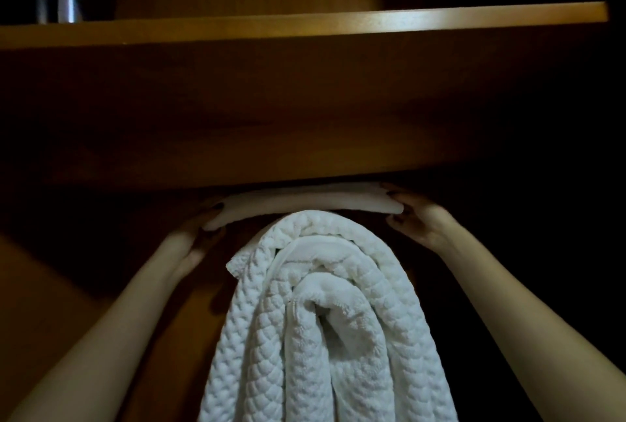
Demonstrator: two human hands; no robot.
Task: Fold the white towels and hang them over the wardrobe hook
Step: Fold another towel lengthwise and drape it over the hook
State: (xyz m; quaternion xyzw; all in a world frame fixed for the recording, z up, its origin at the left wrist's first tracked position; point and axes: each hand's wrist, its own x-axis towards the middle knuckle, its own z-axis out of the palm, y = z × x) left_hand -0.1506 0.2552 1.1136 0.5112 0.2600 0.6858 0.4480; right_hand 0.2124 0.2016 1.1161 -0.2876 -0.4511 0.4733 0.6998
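While left hand (203, 230) and right hand (415, 218) pinch its ends below the shelf (305, 26), the folded towel (305, 202) (soft, light) should drape.

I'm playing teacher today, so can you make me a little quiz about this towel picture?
1. True or false: only the right hand grips the folded towel.
2. Where is the folded towel? A) just above the hanging towels B) on top of the wooden shelf C) on the floor
3. What colour are the hanging towels?
Key: 1 false, the left hand grips its other end; 2 A; 3 white.
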